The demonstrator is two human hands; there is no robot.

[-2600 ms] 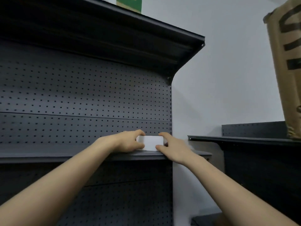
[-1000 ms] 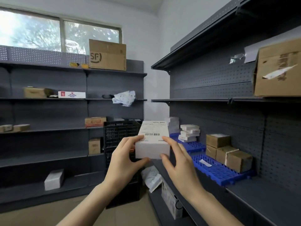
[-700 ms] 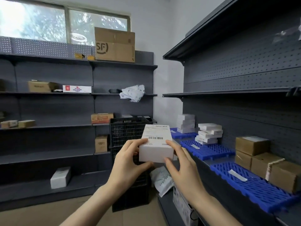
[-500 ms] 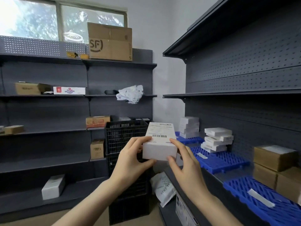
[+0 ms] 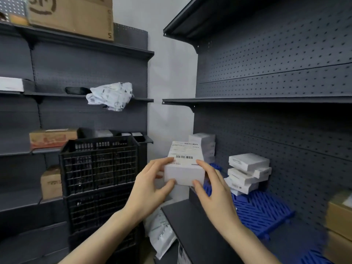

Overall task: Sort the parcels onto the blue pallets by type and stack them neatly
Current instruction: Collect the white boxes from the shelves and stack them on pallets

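The person has stepped closer to the shelves on the right since a moment ago, so the white stacks look bigger and nearer to the box being carried. The left hand (image 5: 150,187) and the right hand (image 5: 215,193) both grip the white box (image 5: 185,168), one on each side, with thumbs on its near face and fingers on its top. The box is up in the air, over the front end of the dark shelf (image 5: 190,225), and its label with a bar code faces up. Lower down, under the hands, lies a white bag (image 5: 162,231). Past the right hand a blue pallet (image 5: 262,212) lies on the shelf, with a leaning stack of flat white boxes (image 5: 247,172) on it. Behind the held box stands a taller stack of white boxes (image 5: 204,145). Blurry brown boxes (image 5: 341,212) sit at the far right edge. To the left are black crates (image 5: 99,162), one on top of another. Farther back, a crumpled white bag (image 5: 110,96) rests on a shelf, and a big brown box (image 5: 72,14) sits on the top one.
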